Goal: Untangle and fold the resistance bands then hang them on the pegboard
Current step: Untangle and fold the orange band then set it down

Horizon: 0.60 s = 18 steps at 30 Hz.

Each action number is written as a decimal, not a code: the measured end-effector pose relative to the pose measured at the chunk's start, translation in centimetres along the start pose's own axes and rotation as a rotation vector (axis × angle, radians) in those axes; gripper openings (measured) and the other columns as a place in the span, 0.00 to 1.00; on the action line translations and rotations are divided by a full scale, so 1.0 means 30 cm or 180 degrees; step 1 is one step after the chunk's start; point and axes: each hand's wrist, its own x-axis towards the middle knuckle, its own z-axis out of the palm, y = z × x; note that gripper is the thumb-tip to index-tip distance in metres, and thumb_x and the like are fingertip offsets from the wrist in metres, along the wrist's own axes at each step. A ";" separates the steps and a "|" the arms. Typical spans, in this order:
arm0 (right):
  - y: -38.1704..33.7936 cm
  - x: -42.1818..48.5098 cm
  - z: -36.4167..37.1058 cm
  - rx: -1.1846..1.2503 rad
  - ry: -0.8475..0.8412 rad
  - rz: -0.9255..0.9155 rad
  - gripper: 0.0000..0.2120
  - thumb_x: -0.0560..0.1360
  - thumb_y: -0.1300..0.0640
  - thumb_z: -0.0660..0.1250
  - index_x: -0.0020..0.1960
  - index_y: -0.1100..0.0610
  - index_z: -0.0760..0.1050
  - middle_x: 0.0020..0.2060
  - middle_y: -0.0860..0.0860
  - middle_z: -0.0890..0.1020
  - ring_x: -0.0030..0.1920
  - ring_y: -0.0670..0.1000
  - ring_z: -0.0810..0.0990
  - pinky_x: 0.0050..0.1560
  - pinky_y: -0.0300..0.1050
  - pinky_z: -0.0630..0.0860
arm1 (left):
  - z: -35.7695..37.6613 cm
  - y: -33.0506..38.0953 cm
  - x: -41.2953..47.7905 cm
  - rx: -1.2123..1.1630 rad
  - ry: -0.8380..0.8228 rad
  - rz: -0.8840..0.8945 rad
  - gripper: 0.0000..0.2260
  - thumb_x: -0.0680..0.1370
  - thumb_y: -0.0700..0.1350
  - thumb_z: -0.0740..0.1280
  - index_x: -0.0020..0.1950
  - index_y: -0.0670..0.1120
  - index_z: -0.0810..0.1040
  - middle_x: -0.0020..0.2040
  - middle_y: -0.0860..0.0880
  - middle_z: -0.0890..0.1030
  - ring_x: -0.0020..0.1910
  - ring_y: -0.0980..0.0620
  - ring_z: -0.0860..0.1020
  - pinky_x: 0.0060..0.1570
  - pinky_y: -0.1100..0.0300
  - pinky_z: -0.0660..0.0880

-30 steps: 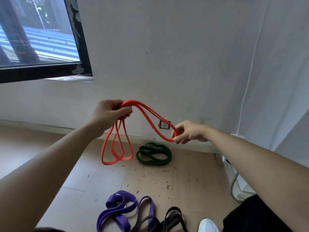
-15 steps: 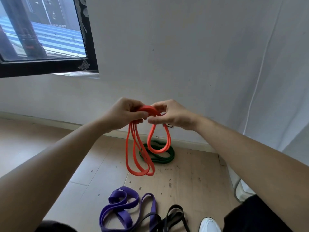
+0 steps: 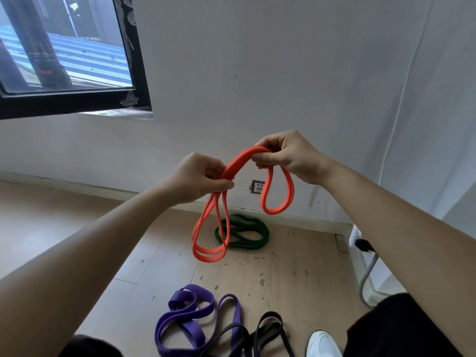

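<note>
I hold an orange resistance band [image 3: 238,161] in the air in front of the wall. My left hand [image 3: 201,177] grips it where a doubled long loop hangs down toward the floor. My right hand [image 3: 286,155] pinches the other end, from which a shorter loop dangles. A short flat stretch of band spans between the two hands. A green band [image 3: 247,231] lies coiled on the floor by the wall. A purple band [image 3: 190,320] and a black band [image 3: 265,333] lie tangled together near my feet. No pegboard is in view.
A dark-framed window [image 3: 134,60] sits high on the left. A wall socket [image 3: 257,186] is low on the wall, and a white cable [image 3: 404,81] runs down at the right. A white unit with a plug [image 3: 360,246] stands at right. My white shoe [image 3: 322,343] is at the bottom.
My hands met and gathered the band, then drew slightly apart again. The right hand now holds its end higher, with a short loop hanging from it.
</note>
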 end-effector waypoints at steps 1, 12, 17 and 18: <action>0.012 -0.004 0.000 -0.0020 0.0022 0.0033 0.09 0.76 0.61 0.73 0.53 0.65 0.83 0.42 0.56 0.85 0.45 0.53 0.85 0.50 0.45 0.82 | 0.001 0.001 -0.002 -0.0078 0.0040 -0.0031 0.08 0.74 0.38 0.75 0.53 0.42 0.84 0.43 0.47 0.87 0.41 0.51 0.87 0.44 0.62 0.83; 0.123 -0.067 0.164 0.0446 -0.0401 0.0788 0.12 0.75 0.60 0.74 0.56 0.65 0.82 0.47 0.57 0.87 0.50 0.55 0.86 0.56 0.50 0.81 | 0.006 0.018 -0.016 -0.0971 0.0256 -0.0363 0.11 0.74 0.39 0.75 0.55 0.39 0.83 0.45 0.42 0.87 0.45 0.46 0.87 0.45 0.57 0.84; 0.108 -0.068 0.230 0.1037 -0.0290 0.0920 0.15 0.76 0.59 0.73 0.62 0.60 0.79 0.50 0.56 0.86 0.53 0.55 0.86 0.57 0.51 0.78 | 0.004 0.021 -0.017 -0.1366 0.0549 -0.0460 0.11 0.74 0.38 0.74 0.56 0.38 0.82 0.45 0.41 0.87 0.45 0.44 0.87 0.44 0.55 0.84; 0.098 -0.067 0.242 0.1094 -0.0234 0.0903 0.17 0.76 0.58 0.73 0.63 0.58 0.78 0.49 0.54 0.86 0.52 0.53 0.86 0.56 0.50 0.77 | 0.002 0.023 -0.016 -0.1473 0.0648 -0.0494 0.11 0.74 0.38 0.74 0.55 0.38 0.83 0.45 0.41 0.87 0.45 0.44 0.87 0.44 0.54 0.84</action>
